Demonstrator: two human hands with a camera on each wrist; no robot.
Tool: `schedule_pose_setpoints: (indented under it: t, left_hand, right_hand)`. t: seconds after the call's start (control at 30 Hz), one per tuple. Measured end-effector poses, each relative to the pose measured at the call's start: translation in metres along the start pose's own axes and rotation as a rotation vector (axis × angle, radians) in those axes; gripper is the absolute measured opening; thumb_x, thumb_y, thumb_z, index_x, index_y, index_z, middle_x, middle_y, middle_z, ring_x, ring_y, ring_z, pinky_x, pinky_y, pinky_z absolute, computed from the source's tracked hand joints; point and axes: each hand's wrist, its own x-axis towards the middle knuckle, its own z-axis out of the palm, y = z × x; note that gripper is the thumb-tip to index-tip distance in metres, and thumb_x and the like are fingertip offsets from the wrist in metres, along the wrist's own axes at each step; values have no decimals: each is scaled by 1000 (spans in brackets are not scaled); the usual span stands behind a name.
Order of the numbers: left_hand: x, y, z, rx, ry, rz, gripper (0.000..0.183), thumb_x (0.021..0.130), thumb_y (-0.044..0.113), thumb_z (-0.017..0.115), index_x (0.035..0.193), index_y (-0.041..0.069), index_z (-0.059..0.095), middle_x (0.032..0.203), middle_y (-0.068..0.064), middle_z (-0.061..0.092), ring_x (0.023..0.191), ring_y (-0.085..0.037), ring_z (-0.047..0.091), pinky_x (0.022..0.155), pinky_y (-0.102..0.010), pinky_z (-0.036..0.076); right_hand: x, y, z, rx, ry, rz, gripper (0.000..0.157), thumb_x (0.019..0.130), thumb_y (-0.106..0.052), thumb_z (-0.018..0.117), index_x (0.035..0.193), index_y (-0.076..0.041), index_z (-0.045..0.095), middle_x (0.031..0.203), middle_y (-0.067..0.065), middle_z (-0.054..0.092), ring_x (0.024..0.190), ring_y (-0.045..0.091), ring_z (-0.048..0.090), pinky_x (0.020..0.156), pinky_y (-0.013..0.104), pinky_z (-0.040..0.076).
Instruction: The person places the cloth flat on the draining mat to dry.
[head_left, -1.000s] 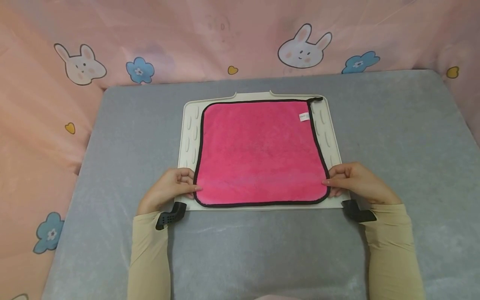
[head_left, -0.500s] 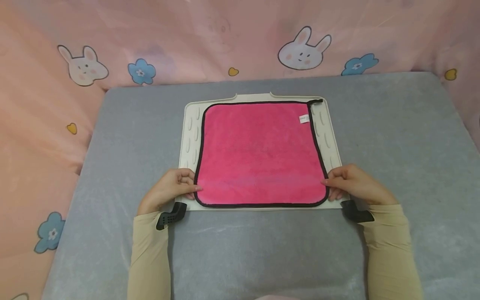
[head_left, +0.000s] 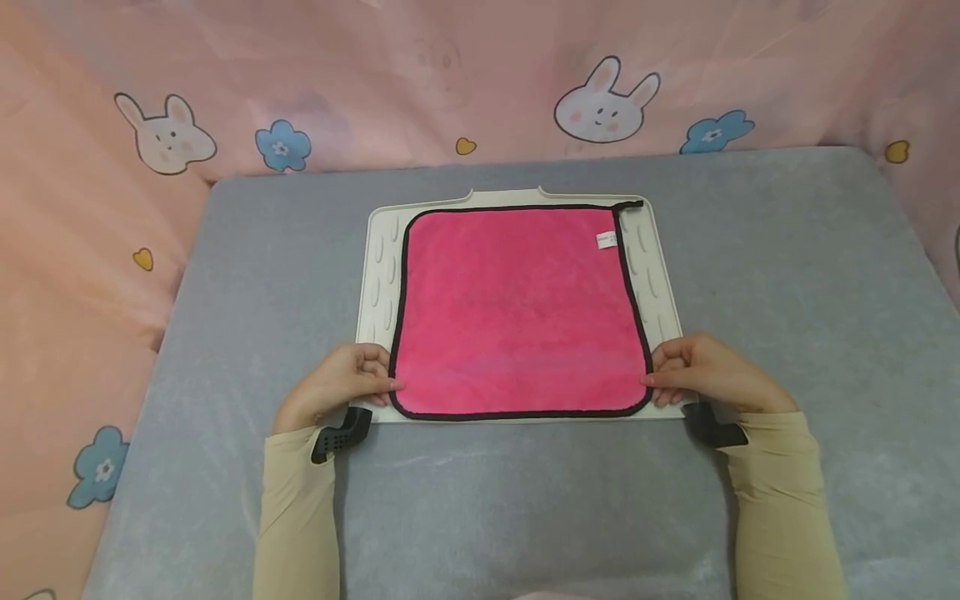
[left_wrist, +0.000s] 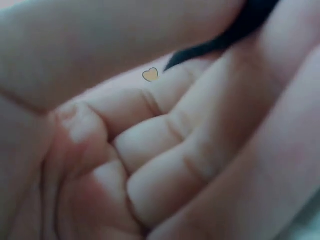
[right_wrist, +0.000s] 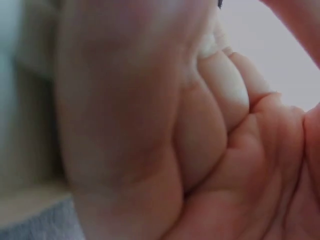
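Note:
A pink towel [head_left: 517, 308] with black edging lies spread flat on a white board [head_left: 381, 275] with raised oval ridges. My left hand [head_left: 337, 382] pinches the towel's left edge by its near corner, thumb on top. On the opposite side, my right hand [head_left: 716, 375] pinches the right edge in the same manner, near the other near corner. Both wrist views are filled by curled fingers and palm, so the towel's pinched edges are mostly hidden there. A white label [head_left: 607, 240] and a black loop [head_left: 630, 205] show at the far right corner.
The board rests on a grey cloth-covered table [head_left: 787, 275]. Behind and to the left hangs a pink curtain [head_left: 360, 92] printed with rabbits, flowers and hearts. Black wrist mounts [head_left: 342, 434] sit at both cuffs, over the board's near corners.
The whole head view has shifted a little. The right hand and the towel's near right edge have come slightly inward and nearer. Both hands keep their pinch.

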Motion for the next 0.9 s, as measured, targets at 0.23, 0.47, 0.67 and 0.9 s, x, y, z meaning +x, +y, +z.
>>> schedule_pose_setpoints:
  t: [0.23, 0.47, 0.67, 0.9]
  left_hand:
    - [3, -1, -2, -11, 4, 17, 13, 84, -5, 65, 85, -8, 52, 74, -10, 65, 65, -16, 66, 63, -30, 56]
    - [7, 1, -2, 2, -17, 8, 13, 85, -2, 65, 83, -6, 52, 73, -9, 65, 66, -15, 65, 64, -29, 56]
    - [7, -4, -3, 21, -25, 7, 13, 86, 0, 64, 84, -6, 53, 75, -10, 66, 68, -16, 66, 65, -31, 56]
    - [3, -9, -5, 71, 17, 43, 17, 87, 2, 65, 95, -9, 55, 80, -8, 66, 72, -12, 64, 68, -27, 55]
  right_hand:
    - [-2, 6, -8, -2, 10, -40, 16, 89, 0, 61, 84, 12, 54, 73, 9, 69, 65, 14, 67, 58, 31, 56]
    - [0, 6, -11, -37, 20, -25, 20, 90, -2, 60, 91, 18, 59, 75, 9, 68, 66, 14, 66, 61, 31, 56]
    - [1, 8, -10, -27, 51, -22, 22, 90, -4, 61, 95, 17, 59, 76, 9, 69, 67, 14, 66, 62, 30, 56]
    - [5, 10, -10, -67, 243, -51, 24, 91, -5, 60, 101, 17, 57, 83, 10, 70, 72, 11, 66, 65, 27, 55]
